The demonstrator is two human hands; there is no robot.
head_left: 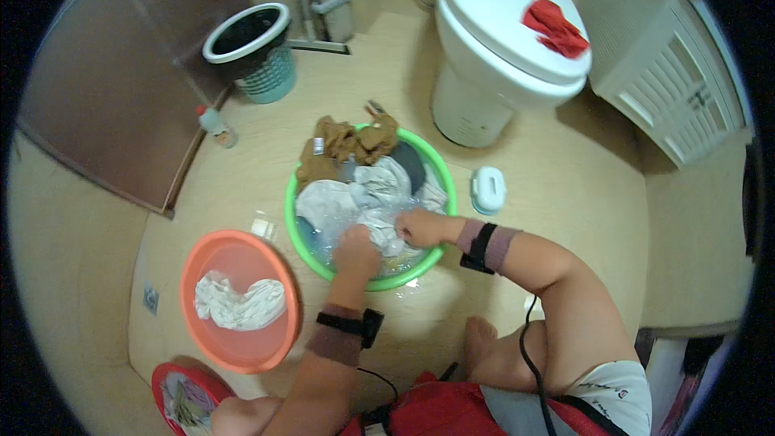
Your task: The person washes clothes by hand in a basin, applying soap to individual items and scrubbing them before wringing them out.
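Both of my hands are in a green-rimmed basin (450, 186) of sudsy water on the floor. My left hand (357, 252) is closed at the near side, on white cloth (379, 226) that lies wet between the two hands. Opposite it, my right hand (418, 228) is curled with its fingers on the same cloth. More pale clothes (327, 200) float around them, along with a dark grey piece (410, 163). A brown garment (343, 141) with a small white tag hangs over the basin's far rim.
An orange basin (292, 307) with a twisted white cloth (242, 303) stands at the left, a red basin (161, 375) nearer me. Beyond are a bottle (216, 127), waste bin (270, 73), white-and-blue brush (488, 190) and toilet (476, 73) with red cloth (555, 28) on its lid.
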